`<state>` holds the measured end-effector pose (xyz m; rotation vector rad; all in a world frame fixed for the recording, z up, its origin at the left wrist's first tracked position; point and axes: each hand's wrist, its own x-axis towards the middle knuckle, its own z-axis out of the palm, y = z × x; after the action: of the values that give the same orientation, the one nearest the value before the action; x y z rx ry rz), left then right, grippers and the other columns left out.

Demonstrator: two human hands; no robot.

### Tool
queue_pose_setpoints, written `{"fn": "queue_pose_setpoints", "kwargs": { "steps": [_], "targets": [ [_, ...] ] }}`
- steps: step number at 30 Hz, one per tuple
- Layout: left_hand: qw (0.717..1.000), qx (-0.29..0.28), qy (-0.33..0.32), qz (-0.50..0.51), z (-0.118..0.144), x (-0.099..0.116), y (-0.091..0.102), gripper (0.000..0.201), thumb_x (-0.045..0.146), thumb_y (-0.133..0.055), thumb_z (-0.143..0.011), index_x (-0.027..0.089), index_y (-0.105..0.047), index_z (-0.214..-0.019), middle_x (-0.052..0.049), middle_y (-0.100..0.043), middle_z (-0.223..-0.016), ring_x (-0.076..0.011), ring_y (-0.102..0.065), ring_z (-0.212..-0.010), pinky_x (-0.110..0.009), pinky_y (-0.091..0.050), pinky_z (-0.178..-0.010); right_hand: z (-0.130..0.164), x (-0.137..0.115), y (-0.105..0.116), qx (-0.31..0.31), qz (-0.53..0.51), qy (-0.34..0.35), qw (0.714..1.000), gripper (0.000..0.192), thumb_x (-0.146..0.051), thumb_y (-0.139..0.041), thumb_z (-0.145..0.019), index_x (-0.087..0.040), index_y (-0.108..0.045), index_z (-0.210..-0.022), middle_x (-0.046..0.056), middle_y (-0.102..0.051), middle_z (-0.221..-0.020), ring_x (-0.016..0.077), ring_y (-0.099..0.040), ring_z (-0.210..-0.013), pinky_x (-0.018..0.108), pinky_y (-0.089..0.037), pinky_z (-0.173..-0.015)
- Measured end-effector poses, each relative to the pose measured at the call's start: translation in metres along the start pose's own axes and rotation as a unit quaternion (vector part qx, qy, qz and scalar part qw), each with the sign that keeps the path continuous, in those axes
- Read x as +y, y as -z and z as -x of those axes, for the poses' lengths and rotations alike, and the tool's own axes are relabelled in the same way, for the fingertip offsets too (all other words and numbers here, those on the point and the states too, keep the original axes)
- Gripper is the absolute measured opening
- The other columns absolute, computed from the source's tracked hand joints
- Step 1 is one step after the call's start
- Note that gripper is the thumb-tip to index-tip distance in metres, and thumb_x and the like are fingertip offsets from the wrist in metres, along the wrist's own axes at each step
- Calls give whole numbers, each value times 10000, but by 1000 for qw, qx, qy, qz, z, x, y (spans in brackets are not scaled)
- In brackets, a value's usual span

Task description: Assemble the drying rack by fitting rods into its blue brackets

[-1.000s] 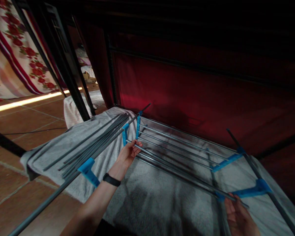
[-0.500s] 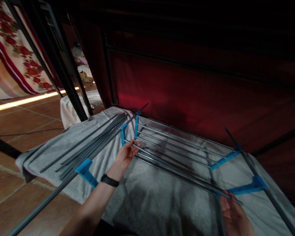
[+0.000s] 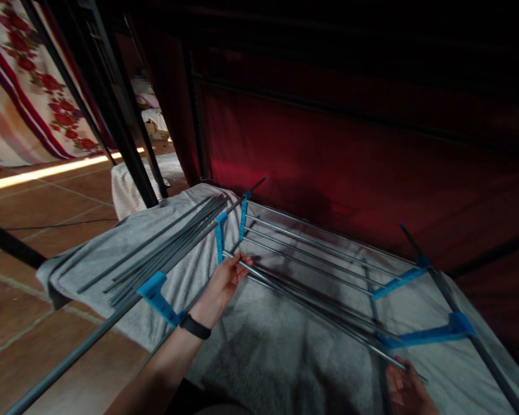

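Observation:
A thin grey metal rod (image 3: pixel 348 328) slants across the front of a partly assembled rack of metal tubes and blue plastic brackets. My left hand (image 3: pixel 227 279), with a black band on its wrist, pinches the rod close to its left end, beside a blue bracket (image 3: pixel 219 233). Near the other end, the fingers of my right hand (image 3: pixel 406 387) are closed on the same rod, just below and in front of the right blue bracket (image 3: pixel 432 334). Whether the left tip sits inside the bracket I cannot tell. Several rods (image 3: pixel 300 252) span the rack's rear brackets.
Several loose grey rods (image 3: pixel 168 248) lie in a bundle on the grey blanket (image 3: pixel 259 346), left of the rack. Another blue bracket (image 3: pixel 158 294) juts from the long left tube (image 3: pixel 82 340). A red panel (image 3: pixel 328 155) stands behind, with dark posts (image 3: pixel 125 127) at left.
My right hand has brought the rod's right end down and towards me, away from the right bracket. My left hand keeps its pinch near the left bracket. The view has shifted slightly.

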<state>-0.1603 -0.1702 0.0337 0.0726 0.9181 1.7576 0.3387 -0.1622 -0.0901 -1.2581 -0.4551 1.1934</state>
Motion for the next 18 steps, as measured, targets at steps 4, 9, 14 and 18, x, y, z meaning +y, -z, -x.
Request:
{"fn": "queue_pose_setpoints", "kwargs": {
  "steps": [4,9,14,18],
  "targets": [
    [999,35,-5,-3,3,-2,18,128,77,-530,-942,94,-638,-875,-103,-725,-791,-170,-728,-696,-244,-604,-631,7,16,1,49,-14,-68,996,273,-358,-844,-478,-314,-710,-712,4,-715,-841,177,-722,-732,248,-614,-641],
    [999,21,-19,-34,5,-9,33,68,70,-596,-905,110,-649,-914,-110,-743,-851,-179,-741,-752,-235,-604,-652,15,35,-4,3,22,-73,997,282,-402,-842,-495,-327,-722,-740,8,-742,-907,226,-741,-818,319,-633,-692],
    [998,25,13,-54,10,-26,39,83,44,-597,-893,108,-642,-920,-112,-747,-860,-193,-749,-777,-253,-609,-680,34,47,-22,-32,6,-109,994,364,-359,-884,-489,-272,-733,-808,-1,-750,-952,192,-737,-890,259,-621,-792],
    [997,32,40,-64,13,-36,42,88,25,-634,-861,107,-639,-892,-88,-739,-825,-189,-747,-776,-265,-612,-702,54,49,-36,-58,56,-68,994,357,-456,-853,-591,-251,-707,-845,29,-745,-1004,223,-726,-974,315,-630,-839]
  ]
}}
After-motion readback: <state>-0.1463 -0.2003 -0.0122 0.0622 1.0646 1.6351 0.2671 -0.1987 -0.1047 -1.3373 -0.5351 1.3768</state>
